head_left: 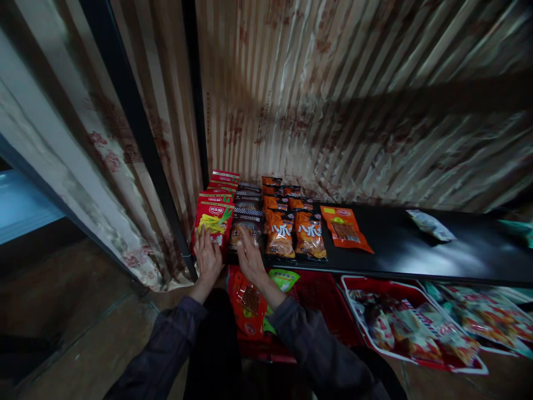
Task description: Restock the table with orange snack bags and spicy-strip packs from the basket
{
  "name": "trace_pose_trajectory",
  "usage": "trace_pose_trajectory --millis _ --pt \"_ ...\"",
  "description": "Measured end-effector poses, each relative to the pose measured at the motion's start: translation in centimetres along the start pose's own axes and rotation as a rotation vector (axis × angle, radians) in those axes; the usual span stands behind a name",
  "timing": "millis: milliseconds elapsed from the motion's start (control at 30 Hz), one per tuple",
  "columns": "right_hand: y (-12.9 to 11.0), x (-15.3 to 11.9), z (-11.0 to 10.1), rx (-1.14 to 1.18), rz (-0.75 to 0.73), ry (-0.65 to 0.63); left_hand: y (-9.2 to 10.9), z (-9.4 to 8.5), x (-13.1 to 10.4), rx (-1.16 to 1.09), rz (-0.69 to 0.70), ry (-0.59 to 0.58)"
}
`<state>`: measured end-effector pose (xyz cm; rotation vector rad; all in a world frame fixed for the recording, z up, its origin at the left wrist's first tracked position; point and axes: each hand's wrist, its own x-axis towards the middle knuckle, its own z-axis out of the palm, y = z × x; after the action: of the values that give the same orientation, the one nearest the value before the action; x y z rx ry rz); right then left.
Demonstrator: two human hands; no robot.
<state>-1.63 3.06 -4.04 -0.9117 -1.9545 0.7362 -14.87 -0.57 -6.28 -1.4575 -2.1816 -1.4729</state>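
My left hand [208, 256] lies with its fingers stretched over the lower part of a red snack packet [214, 215], the front one of a row. My right hand [251, 261] reaches up beside it, fingers extended against the front dark brown snack packet [249, 221]; neither hand is wrapped round anything. Both packets stand at the left end of a black shelf [385, 228]. Just right of them are two rows of orange and black snack bags [280, 230]. An orange packet with a clear window [345, 229] lies flat farther right.
Below the shelf, a red basket [320, 311] holds orange and green packets. A white-rimmed red basket [347, 289] holds several snack bags. One silvery packet [431, 225] lies on the shelf's right part. Black posts [195, 89] and a patterned curtain [300, 111] stand behind.
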Motion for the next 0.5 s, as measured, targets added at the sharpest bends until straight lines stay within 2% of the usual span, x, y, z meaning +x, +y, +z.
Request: trace_pose_trajectory --millis 200,500 --pt "-0.6 2.4 4.0 0.109 0.104 0.007 -2.3 0.4 1.1 0.037 -0.026 -0.015" --pt "0.3 3.4 6.5 0.058 0.168 0.049 -2.9 0.6 1.7 0.140 0.066 -0.128"
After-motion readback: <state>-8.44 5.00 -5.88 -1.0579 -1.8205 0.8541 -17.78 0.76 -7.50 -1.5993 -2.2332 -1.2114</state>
